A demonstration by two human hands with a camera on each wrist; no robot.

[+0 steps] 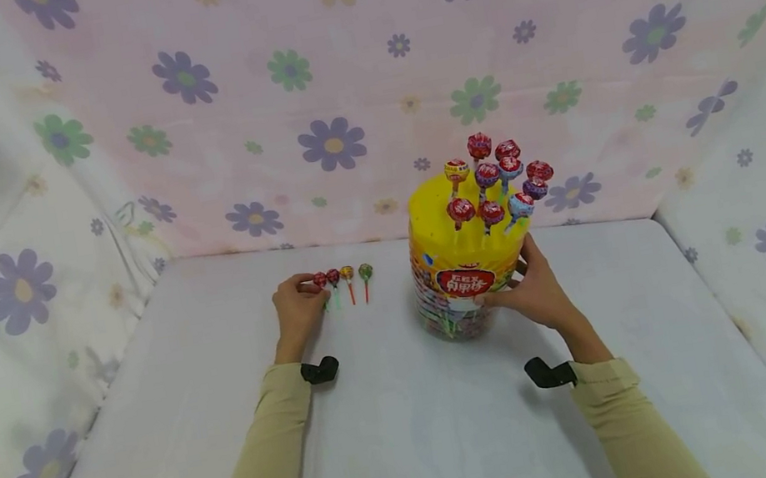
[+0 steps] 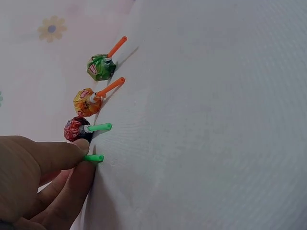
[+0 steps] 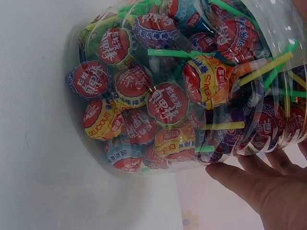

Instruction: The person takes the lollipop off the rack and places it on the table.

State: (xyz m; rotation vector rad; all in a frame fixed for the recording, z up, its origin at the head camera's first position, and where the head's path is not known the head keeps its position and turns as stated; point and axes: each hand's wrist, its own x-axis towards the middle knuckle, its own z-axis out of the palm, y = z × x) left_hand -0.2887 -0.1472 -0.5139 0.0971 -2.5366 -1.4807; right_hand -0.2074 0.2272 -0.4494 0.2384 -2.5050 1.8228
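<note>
My left hand pinches a red-wrapped lollipop at the left end of a short row. In the left wrist view its green stick pokes out between thumb and fingertip. Beside it lie a dark red lollipop, an orange one and a green one. My right hand grips the side of a large clear lollipop jar, thumb at the front. Wrapped lollipops fill the jar, and several more stand upright in its yellow lid.
A white cloth covers the table. Flower-printed fabric hangs behind it and along both sides. A black strap mount sits on the left wrist, and another on the right.
</note>
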